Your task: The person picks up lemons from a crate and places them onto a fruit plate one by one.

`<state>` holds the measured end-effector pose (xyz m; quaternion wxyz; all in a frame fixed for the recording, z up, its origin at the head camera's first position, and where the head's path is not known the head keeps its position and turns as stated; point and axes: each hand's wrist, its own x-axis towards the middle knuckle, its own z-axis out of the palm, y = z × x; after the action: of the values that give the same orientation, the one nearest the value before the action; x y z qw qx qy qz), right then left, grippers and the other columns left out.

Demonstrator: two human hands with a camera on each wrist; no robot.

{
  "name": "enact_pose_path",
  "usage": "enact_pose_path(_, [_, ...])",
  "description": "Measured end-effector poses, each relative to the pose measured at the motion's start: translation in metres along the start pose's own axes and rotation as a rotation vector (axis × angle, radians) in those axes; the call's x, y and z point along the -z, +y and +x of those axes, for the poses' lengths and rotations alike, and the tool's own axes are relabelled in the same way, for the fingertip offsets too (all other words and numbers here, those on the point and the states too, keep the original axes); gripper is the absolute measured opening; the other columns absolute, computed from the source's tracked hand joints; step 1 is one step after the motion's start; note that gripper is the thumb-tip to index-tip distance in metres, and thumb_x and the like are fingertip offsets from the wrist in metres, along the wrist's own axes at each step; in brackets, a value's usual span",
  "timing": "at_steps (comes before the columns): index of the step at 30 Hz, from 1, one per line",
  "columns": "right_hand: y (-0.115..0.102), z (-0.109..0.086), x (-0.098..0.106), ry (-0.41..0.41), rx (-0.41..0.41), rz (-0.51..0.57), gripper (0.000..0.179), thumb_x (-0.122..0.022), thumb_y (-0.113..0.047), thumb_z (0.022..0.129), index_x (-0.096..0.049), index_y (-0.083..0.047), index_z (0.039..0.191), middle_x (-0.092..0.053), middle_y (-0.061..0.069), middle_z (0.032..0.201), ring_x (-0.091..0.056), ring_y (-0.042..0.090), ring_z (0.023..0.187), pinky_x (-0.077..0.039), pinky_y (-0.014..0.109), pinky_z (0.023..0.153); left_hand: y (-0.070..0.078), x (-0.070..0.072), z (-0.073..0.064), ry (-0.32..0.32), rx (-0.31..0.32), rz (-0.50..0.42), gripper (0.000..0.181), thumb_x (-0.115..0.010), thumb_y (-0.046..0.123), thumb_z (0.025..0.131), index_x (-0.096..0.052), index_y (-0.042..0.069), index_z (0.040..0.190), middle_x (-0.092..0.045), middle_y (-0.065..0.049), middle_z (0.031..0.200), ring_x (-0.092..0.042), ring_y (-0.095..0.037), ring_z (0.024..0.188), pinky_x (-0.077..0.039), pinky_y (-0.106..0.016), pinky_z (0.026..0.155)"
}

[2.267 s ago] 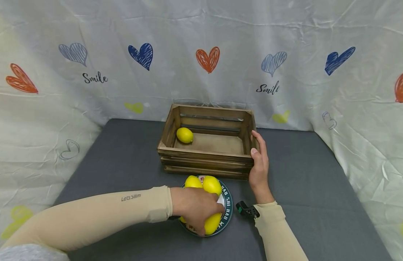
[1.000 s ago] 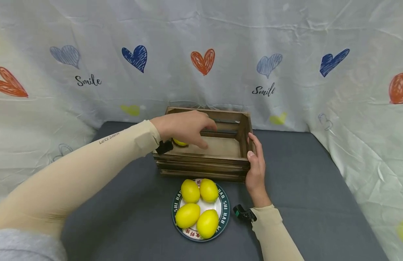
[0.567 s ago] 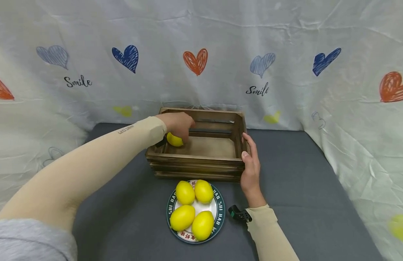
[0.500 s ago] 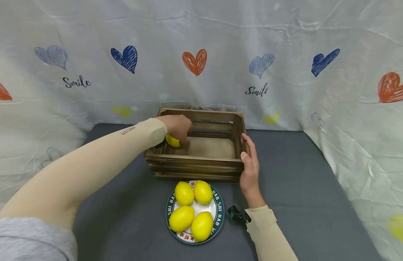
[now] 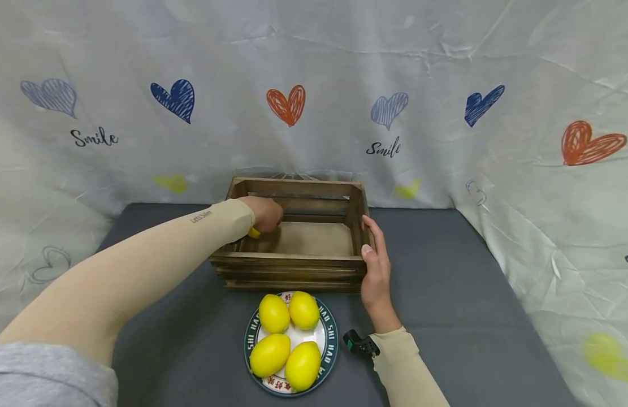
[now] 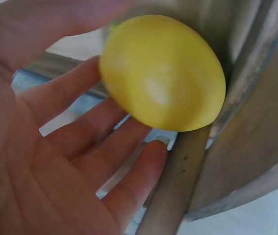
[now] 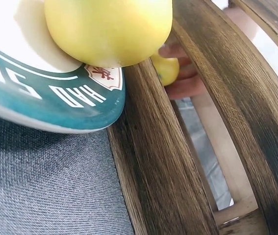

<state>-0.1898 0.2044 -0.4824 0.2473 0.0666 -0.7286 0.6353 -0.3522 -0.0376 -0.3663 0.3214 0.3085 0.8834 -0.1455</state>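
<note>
A wooden slatted crate (image 5: 293, 274) stands at the back of the table. My left hand (image 5: 265, 215) is down inside its left part. There it holds a yellow lemon (image 6: 163, 73), with the fingers (image 6: 124, 152) along one side and the thumb across the top. From above, the hand hides most of this lemon; the right wrist view shows it through the slats. My right hand (image 5: 376, 277) grips the crate's right end, thumb near the front corner and fingers along the side. Right in front of the crate, a green-rimmed plate (image 5: 331, 342) bears several lemons (image 5: 303, 364).
A dark grey cloth (image 5: 446, 299) covers the table. Behind and beside it hangs a pale curtain (image 5: 334, 56) printed with hearts. The plate lies close to the crate's front wall (image 7: 158, 147).
My left hand has gone from the plate to above the crate, then down inside onto the lemon there. My right hand stays at the crate's end. The head view has shifted to the right.
</note>
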Motion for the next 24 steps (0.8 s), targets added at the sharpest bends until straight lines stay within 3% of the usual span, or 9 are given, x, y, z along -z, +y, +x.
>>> enact_pose_path(6, [0.001, -0.002, -0.002, -0.012, 0.011, 0.012, 0.06, -0.037, -0.022, 0.104, -0.047, -0.028, 0.163, -0.044, -0.005, 0.17, -0.037, 0.016, 0.157, -0.021, 0.058, 0.13, -0.003, -0.006, -0.005, -0.036, 0.014, 0.107, 0.046, -0.079, 0.011, 0.098, -0.069, 0.008, 0.143, -0.066, -0.013, 0.149, -0.068, -0.031, 0.128, -0.063, -0.043, 0.099])
enact_pose_path(10, [0.002, -0.002, -0.002, -0.003, 0.014, 0.011, 0.06, -0.038, -0.023, 0.104, -0.047, -0.028, 0.163, -0.044, -0.005, 0.169, -0.036, 0.016, 0.158, -0.02, 0.058, 0.13, -0.003, -0.005, -0.005, -0.04, 0.027, 0.115, 0.048, -0.08, 0.01, 0.097, -0.068, 0.008, 0.144, -0.064, -0.013, 0.151, -0.067, -0.032, 0.131, -0.063, -0.044, 0.099])
enact_pose_path(15, [0.004, 0.0, 0.0, 0.004, 0.018, 0.005, 0.06, -0.039, -0.022, 0.103, -0.048, -0.028, 0.163, -0.044, -0.005, 0.17, -0.035, 0.016, 0.158, -0.02, 0.058, 0.129, -0.003, -0.003, -0.002, -0.024, 0.031, 0.084, 0.052, -0.083, 0.013, 0.095, -0.068, 0.01, 0.145, -0.065, -0.011, 0.15, -0.066, -0.032, 0.131, -0.062, -0.045, 0.1])
enact_pose_path(19, [0.003, 0.001, 0.0, 0.002, 0.014, 0.002, 0.061, -0.039, -0.021, 0.103, -0.048, -0.028, 0.162, -0.045, -0.005, 0.17, -0.037, 0.015, 0.157, -0.022, 0.057, 0.129, -0.003, -0.001, -0.005, 0.021, 0.015, -0.013, 0.061, -0.083, 0.015, 0.095, -0.062, 0.013, 0.153, -0.059, -0.009, 0.159, -0.06, -0.034, 0.142, -0.06, -0.047, 0.104])
enact_pose_path(21, [0.003, 0.001, 0.0, 0.003, 0.008, 0.002, 0.06, -0.039, -0.021, 0.103, -0.048, -0.029, 0.162, -0.045, -0.006, 0.169, -0.037, 0.014, 0.157, -0.023, 0.056, 0.129, -0.003, 0.002, -0.012, 0.051, -0.002, -0.069, 0.062, -0.082, 0.016, 0.094, -0.062, 0.013, 0.153, -0.06, -0.009, 0.158, -0.062, -0.033, 0.137, -0.062, -0.046, 0.098])
enact_pose_path(24, [0.001, 0.001, 0.0, 0.008, 0.004, 0.004, 0.061, -0.039, -0.022, 0.103, -0.049, -0.029, 0.162, -0.045, -0.007, 0.169, -0.037, 0.013, 0.156, -0.022, 0.055, 0.128, 0.002, 0.009, -0.026, 0.11, -0.025, -0.113, 0.059, -0.082, 0.017, 0.093, -0.065, 0.014, 0.149, -0.066, -0.009, 0.147, -0.069, -0.027, 0.116, -0.063, -0.038, 0.079])
